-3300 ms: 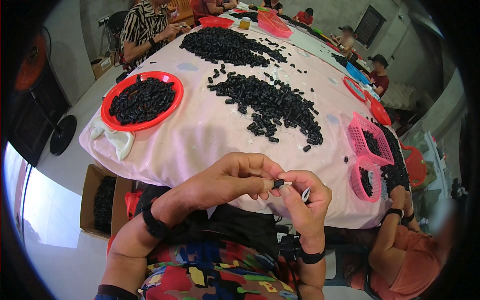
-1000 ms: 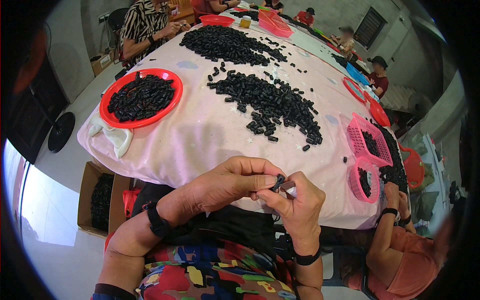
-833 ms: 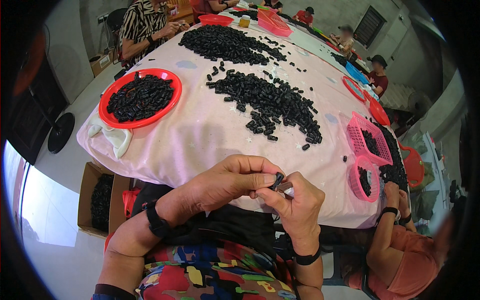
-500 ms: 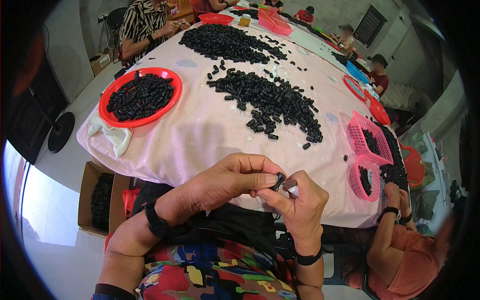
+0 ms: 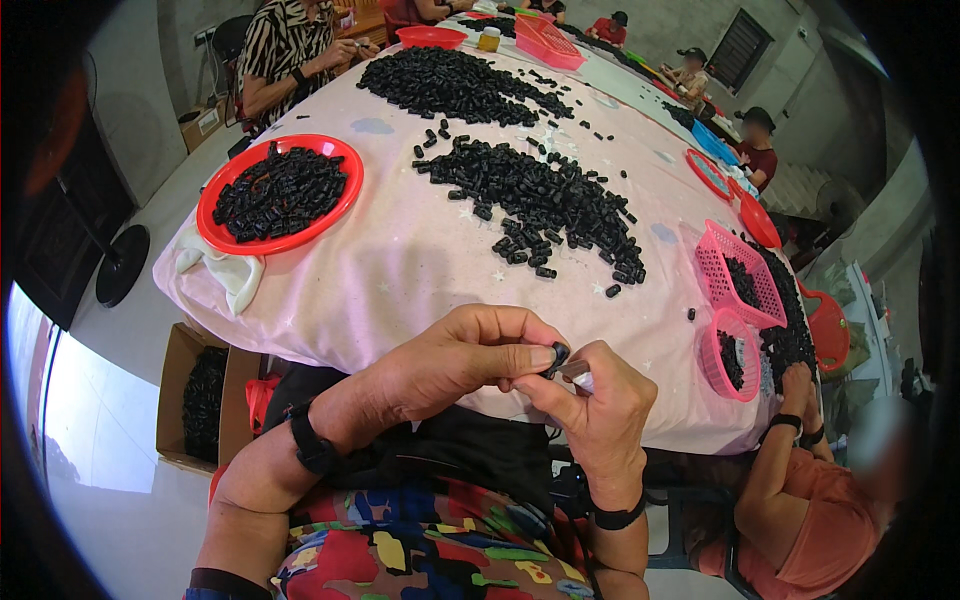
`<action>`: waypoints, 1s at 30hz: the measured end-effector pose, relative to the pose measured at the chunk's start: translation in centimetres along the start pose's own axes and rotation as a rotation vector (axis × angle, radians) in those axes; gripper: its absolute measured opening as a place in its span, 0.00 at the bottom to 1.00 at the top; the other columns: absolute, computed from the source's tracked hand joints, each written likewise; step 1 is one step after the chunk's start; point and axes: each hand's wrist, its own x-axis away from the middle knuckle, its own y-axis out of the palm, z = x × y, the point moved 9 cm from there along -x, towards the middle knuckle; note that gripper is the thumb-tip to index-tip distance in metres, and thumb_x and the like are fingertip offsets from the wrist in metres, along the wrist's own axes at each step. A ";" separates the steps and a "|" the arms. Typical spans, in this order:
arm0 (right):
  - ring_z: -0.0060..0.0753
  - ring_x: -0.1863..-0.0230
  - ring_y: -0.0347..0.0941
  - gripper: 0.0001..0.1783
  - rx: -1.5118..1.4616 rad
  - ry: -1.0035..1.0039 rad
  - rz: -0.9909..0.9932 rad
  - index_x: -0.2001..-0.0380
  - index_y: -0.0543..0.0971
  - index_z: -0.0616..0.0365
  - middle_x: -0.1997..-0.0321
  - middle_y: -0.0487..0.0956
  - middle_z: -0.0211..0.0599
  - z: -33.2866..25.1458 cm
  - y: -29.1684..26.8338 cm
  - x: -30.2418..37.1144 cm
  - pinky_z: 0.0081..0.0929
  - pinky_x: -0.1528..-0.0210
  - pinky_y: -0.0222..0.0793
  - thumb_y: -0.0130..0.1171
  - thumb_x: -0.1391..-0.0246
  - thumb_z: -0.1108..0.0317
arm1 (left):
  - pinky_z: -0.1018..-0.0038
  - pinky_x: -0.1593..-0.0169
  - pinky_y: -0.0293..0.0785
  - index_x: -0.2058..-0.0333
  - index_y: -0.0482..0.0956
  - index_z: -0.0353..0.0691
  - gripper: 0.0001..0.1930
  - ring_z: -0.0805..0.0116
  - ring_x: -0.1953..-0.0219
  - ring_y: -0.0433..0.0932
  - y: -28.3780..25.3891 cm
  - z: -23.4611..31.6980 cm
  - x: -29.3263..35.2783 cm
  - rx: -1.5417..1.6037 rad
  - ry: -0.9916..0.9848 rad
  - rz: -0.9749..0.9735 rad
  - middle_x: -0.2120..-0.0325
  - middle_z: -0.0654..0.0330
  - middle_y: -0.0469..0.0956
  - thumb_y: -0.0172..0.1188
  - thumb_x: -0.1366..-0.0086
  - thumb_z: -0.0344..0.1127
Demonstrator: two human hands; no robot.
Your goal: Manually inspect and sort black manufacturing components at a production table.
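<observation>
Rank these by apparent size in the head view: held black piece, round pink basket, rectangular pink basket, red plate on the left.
1. Red plate
2. Rectangular pink basket
3. Round pink basket
4. Black piece, pinched in the left hand

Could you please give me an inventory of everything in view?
tablecloth: one, pink, over table
piles of pieces: two large, black, mid-table; more along edges
tray: one, red, table's left, holding black pieces
cloth: one, white, beside tray
near baskets: two, pink, table's right
far basket: one, pinkish, far end
basin: one, red, beyond the piles
jar: one, yellow, right of basin
cardboard box: one, brown, floor left
fan stand: one, black, floor left
dishes: two, red, right table edge
co-workers: at least seven, mixed clothing, around table
held piece: one, black, by table's near edge
thin object: one, shiny, beside held piece
left hand: one, black wristband, grip closed on held piece
right hand: one, black wristband, grip closed on thin object
</observation>
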 end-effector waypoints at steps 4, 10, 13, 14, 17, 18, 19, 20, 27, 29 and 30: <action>0.22 0.84 0.70 0.27 -0.027 0.010 -0.001 0.80 0.71 0.60 0.86 0.72 0.32 0.2 0.1 0.1 0.19 0.82 0.63 0.71 0.59 0.47 | 0.85 0.62 0.66 0.58 0.76 0.37 0.10 0.84 0.65 0.72 -0.3 -0.3 -0.1 -0.012 -0.014 0.006 0.66 0.68 0.77 0.57 0.35 0.35; 0.13 0.83 0.66 0.12 -0.456 0.149 0.148 0.70 0.77 0.61 0.81 0.76 0.28 0.8 -1.6 -0.1 0.14 0.81 0.61 0.67 0.52 0.65 | 0.84 0.62 0.66 0.57 0.75 0.34 0.12 0.80 0.68 0.71 0.1 -0.7 0.2 0.192 -0.087 -0.049 0.68 0.67 0.75 0.57 0.35 0.35; 0.10 0.80 0.65 0.10 -0.589 0.055 0.045 0.63 0.79 0.62 0.78 0.77 0.27 0.4 -1.1 -0.3 0.10 0.78 0.59 0.60 0.49 0.73 | 0.84 0.67 0.67 0.55 0.76 0.36 0.13 0.82 0.72 0.71 0.5 -1.2 0.1 0.271 -0.116 -0.098 0.71 0.68 0.75 0.58 0.35 0.36; 0.10 0.80 0.65 0.10 -0.590 0.055 0.045 0.63 0.79 0.62 0.78 0.77 0.27 0.6 -1.0 -0.2 0.10 0.78 0.59 0.60 0.49 0.73 | 0.84 0.67 0.67 0.55 0.76 0.36 0.13 0.82 0.72 0.71 0.5 -1.2 0.1 0.271 -0.116 -0.098 0.71 0.68 0.75 0.58 0.35 0.36; 0.10 0.79 0.66 0.11 -0.689 0.034 0.000 0.60 0.78 0.63 0.75 0.78 0.28 1.1 0.0 0.0 0.11 0.76 0.61 0.59 0.49 0.74 | 0.84 0.67 0.67 0.55 0.76 0.36 0.13 0.82 0.71 0.71 0.3 -1.3 0.1 0.249 -0.125 -0.085 0.70 0.68 0.75 0.57 0.35 0.37; 0.11 0.78 0.67 0.12 -0.737 0.078 -0.034 0.60 0.78 0.63 0.74 0.78 0.29 1.6 0.5 0.1 0.11 0.76 0.61 0.59 0.49 0.74 | 0.85 0.67 0.67 0.55 0.76 0.36 0.13 0.82 0.71 0.71 0.5 -1.3 0.1 0.247 -0.130 -0.095 0.70 0.68 0.75 0.57 0.35 0.37; 0.11 0.78 0.67 0.12 -0.785 0.123 -0.067 0.60 0.78 0.63 0.73 0.79 0.29 2.0 0.9 0.2 0.11 0.75 0.61 0.59 0.49 0.74 | 0.85 0.67 0.67 0.55 0.75 0.36 0.14 0.82 0.71 0.71 0.6 -1.3 0.1 0.244 -0.136 -0.106 0.70 0.68 0.75 0.57 0.35 0.38; 0.11 0.78 0.67 0.12 -0.784 0.123 -0.067 0.60 0.78 0.63 0.73 0.79 0.29 1.9 0.9 0.2 0.11 0.75 0.61 0.59 0.49 0.74 | 0.85 0.67 0.67 0.55 0.75 0.36 0.14 0.82 0.71 0.71 0.6 -1.3 0.2 0.244 -0.136 -0.107 0.70 0.68 0.75 0.57 0.35 0.38; 0.10 0.78 0.66 0.10 -0.750 0.139 -0.054 0.61 0.77 0.63 0.76 0.77 0.27 1.8 0.8 0.3 0.11 0.76 0.61 0.59 0.49 0.75 | 0.87 0.68 0.65 0.58 0.77 0.38 0.13 0.84 0.73 0.69 0.3 -1.3 0.0 0.124 -0.138 -0.056 0.73 0.70 0.74 0.57 0.35 0.42; 0.10 0.78 0.65 0.10 -0.744 0.167 -0.077 0.61 0.77 0.63 0.78 0.76 0.26 1.9 0.9 0.3 0.11 0.76 0.60 0.59 0.49 0.76 | 0.87 0.68 0.64 0.60 0.78 0.38 0.14 0.85 0.73 0.68 0.3 -1.0 0.2 0.078 -0.135 -0.028 0.74 0.71 0.74 0.57 0.35 0.43; 0.10 0.78 0.65 0.09 -0.705 0.140 -0.068 0.62 0.76 0.63 0.79 0.75 0.26 1.5 0.7 0.0 0.11 0.76 0.61 0.60 0.49 0.76 | 0.87 0.68 0.64 0.59 0.79 0.38 0.14 0.85 0.73 0.67 0.3 -0.4 0.2 -0.055 -0.090 -0.037 0.74 0.71 0.74 0.57 0.35 0.43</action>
